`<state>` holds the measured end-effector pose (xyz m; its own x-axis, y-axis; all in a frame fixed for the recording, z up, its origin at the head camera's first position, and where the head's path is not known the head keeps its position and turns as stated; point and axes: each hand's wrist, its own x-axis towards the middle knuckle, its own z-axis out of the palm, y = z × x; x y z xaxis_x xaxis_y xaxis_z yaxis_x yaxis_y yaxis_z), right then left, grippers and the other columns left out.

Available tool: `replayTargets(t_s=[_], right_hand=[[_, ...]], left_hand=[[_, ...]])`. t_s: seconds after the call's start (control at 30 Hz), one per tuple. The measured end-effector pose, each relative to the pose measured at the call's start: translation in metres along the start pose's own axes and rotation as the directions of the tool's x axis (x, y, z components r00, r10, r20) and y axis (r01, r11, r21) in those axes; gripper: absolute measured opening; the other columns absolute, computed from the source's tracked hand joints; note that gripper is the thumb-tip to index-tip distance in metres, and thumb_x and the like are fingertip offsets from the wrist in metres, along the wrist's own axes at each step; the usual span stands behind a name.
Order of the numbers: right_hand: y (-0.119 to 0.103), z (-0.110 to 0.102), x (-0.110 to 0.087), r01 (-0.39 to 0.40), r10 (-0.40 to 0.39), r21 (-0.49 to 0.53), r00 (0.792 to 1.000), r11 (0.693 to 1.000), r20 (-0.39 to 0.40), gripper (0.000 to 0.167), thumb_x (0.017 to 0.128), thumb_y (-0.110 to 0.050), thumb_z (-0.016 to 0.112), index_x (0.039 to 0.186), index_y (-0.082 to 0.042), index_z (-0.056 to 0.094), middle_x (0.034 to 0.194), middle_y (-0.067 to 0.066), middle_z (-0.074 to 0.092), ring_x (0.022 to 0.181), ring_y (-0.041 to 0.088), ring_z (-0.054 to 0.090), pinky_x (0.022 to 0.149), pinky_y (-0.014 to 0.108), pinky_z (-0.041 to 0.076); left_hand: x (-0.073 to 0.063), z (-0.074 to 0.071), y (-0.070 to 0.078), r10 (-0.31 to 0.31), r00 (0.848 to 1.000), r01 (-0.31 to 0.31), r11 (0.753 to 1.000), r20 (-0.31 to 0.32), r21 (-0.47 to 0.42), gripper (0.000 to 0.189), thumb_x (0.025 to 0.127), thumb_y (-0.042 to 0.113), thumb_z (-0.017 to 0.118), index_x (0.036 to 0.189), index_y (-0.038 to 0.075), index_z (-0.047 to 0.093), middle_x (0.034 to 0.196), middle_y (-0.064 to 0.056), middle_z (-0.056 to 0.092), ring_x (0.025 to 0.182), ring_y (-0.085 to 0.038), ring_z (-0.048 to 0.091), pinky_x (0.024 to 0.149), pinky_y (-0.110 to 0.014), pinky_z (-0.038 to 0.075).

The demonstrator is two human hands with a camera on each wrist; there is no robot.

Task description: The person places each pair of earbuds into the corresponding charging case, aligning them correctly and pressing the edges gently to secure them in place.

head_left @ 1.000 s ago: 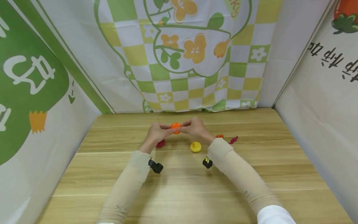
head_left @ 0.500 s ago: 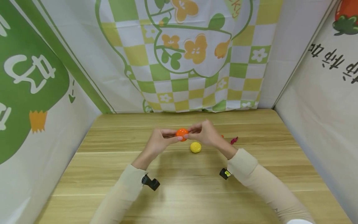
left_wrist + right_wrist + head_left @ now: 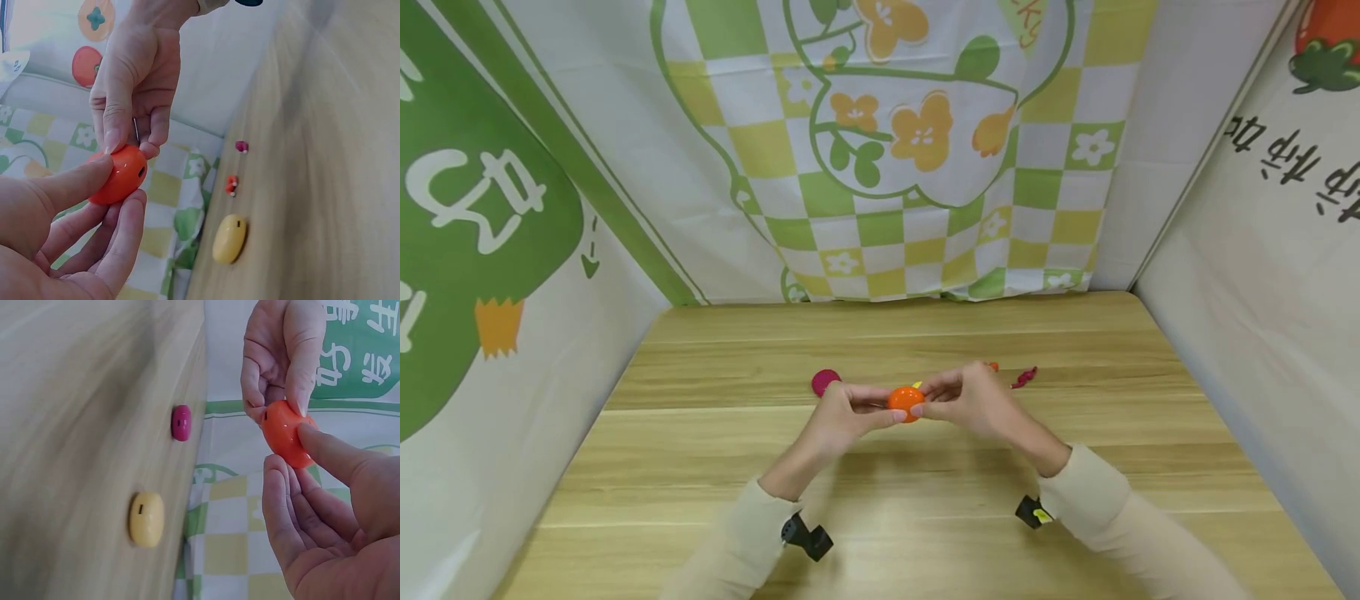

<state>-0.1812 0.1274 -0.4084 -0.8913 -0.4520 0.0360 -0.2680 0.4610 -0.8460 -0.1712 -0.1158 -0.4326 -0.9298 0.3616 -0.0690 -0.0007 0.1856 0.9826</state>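
Note:
A glossy orange earbud case, rounded and with a small dark slot in its side, is held up in front of me by both hands. My left hand pinches its left side between thumb and fingers. From the right, my right hand grips it the same way, thumb on the near face. In the left wrist view a yellow earbud case lies on the table; the hands and orange case mostly hide it in the head view. Behind my left hand sits a magenta earbud case.
Small orange earbuds and magenta earbuds lie on the wooden table beyond my right hand. A checked cloth hangs at the table's back edge, with printed sheets on both sides.
Both hands have come nearer to me and a little rightward with the orange earbud case. The magenta case shows again, while the yellow one is now mostly covered in the head view.

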Motion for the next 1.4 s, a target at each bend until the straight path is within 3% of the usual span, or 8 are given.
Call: replayTargets(t_s=[0.23,0.57,0.97,1.4], right_hand=[[0.024,0.015,-0.012,0.02,-0.02,-0.013,1.0,1.0,-0.006,0.016,0.089,-0.018,0.087,0.1,-0.008,0.082,0.09,0.001,0.08,0.078,0.01,0.071,0.07,0.022,0.061],[0.047,0.025,-0.02,0.004,-0.004,0.012,0.999,1.0,0.033,0.014,0.088,-0.021,0.088,0.1,-0.015,0.083,0.09,-0.002,0.08,0.08,0.012,0.07,0.072,0.022,0.06],[0.052,0.019,-0.021,0.019,-0.021,0.026,0.997,0.999,0.076,0.015,0.091,-0.021,0.085,0.105,-0.014,0.082,0.096,0.0,0.081,0.083,0.011,0.072,0.074,0.022,0.061],[0.052,0.011,-0.021,0.042,-0.045,0.04,0.996,0.998,0.083,0.025,0.093,-0.027,0.084,0.115,-0.015,0.081,0.103,0.001,0.082,0.087,0.012,0.073,0.075,0.024,0.063]], left_hand=[[-0.005,0.015,-0.024,-0.018,1.0,0.018,1.0,-0.009,0.018,0.031,0.091,0.012,0.084,0.118,0.0,0.079,0.118,-0.019,0.079,0.098,-0.02,0.079,0.091,-0.035,0.065],[-0.008,0.028,-0.048,-0.095,0.995,0.096,0.993,0.02,-0.068,0.031,0.09,0.016,0.086,0.118,0.004,0.08,0.116,-0.015,0.08,0.095,-0.019,0.08,0.087,-0.03,0.065],[-0.007,0.027,-0.054,-0.089,0.995,0.092,0.991,0.033,-0.096,0.033,0.089,0.016,0.087,0.119,0.003,0.08,0.115,-0.016,0.08,0.096,-0.019,0.08,0.089,-0.031,0.065],[-0.007,0.027,-0.048,-0.076,0.996,0.081,0.992,0.052,-0.101,0.034,0.089,0.015,0.087,0.12,0.004,0.08,0.118,-0.017,0.079,0.098,-0.02,0.08,0.089,-0.031,0.065]])
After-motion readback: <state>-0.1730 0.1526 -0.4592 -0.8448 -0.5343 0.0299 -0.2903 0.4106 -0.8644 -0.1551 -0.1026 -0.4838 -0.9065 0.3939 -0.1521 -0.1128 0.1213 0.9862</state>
